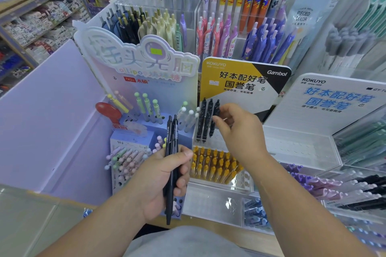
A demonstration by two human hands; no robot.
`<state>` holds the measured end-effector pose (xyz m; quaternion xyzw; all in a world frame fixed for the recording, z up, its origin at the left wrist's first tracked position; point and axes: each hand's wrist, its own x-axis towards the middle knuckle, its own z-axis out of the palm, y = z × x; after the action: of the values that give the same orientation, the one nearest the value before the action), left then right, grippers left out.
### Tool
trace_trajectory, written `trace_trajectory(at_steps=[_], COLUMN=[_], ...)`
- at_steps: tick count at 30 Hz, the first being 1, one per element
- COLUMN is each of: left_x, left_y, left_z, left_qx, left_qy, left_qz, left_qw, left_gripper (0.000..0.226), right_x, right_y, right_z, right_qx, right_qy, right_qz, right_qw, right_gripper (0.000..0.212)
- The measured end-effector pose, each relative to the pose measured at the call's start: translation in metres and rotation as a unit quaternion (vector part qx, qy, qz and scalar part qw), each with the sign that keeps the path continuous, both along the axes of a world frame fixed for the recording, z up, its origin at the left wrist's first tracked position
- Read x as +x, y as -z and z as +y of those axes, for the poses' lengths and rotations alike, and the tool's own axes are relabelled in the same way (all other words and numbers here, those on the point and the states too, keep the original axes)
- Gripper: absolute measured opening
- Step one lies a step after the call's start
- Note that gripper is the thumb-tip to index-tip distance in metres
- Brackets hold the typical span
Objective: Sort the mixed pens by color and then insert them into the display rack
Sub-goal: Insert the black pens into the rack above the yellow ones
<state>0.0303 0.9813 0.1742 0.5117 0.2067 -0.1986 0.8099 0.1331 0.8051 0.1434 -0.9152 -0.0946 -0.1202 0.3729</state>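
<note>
Head view: a stationery shop, racks crowded shoulder to shoulder on a pale wooden counter (69,202). The left hand (165,177) is wrapped firmly round a bundle of black pens (172,148), held upright in front of the racks, their clip ends up and their tips poking out below the palm. The right hand (238,129) reaches forward to the display rack (208,144), a clear stepped stand with a yellow-and-black header card (240,81). Its thumb and curled fingers close on the rightmost of three black pens (205,121) standing side by side on the rack's upper tier. One step down, the same rack holds a tight block of yellow pens (213,165).

Just left of it stands a pastel stand (146,64) with a cloud-shaped sign and lollipop-topped pens (129,158) in pink, green and white. To the right is a white header card (334,98) with blue lettering, and beside it purple pens (313,181) lie in clear trays. Behind, taller racks carry blue pens (265,41) and pink pens (215,35). A lilac panel (52,121) walls off the left side, and beyond it stocked shelves (31,23) run away into the shop.
</note>
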Motion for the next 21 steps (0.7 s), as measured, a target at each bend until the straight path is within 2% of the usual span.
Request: trace_trajectory(at_steps=[11, 13, 16, 19, 21], left_x=[0.0, 0.0, 0.0, -0.001, -0.001], left_y=[0.0, -0.001, -0.001, -0.001, -0.002], left_z=[-0.001, -0.001, -0.001, -0.004, -0.007], left_qx=[0.002, 0.007, 0.021, 0.02, 0.025], left_qy=[0.011, 0.021, 0.049, 0.081, 0.095], left_qz=[-0.013, -0.021, -0.031, -0.037, -0.034], left_qw=[1.0, 1.0, 0.998, 0.996, 0.995], left_gripper=[0.016, 0.02, 0.026, 0.024, 0.025], right_x=[-0.005, -0.013, -0.031, -0.047, -0.052], right_y=[-0.004, -0.008, -0.02, -0.03, -0.03], right_z=[0.002, 0.001, 0.004, 0.015, 0.02], right_qx=[-0.016, 0.033, 0.163, 0.308, 0.346], right_qy=[0.012, 0.031, 0.029, -0.064, -0.085], right_qz=[0.025, 0.034, 0.079, 0.226, 0.27], right_qw=[1.0, 0.998, 0.983, 0.922, 0.895], right_gripper=[0.027, 0.027, 0.013, 0.006, 0.011])
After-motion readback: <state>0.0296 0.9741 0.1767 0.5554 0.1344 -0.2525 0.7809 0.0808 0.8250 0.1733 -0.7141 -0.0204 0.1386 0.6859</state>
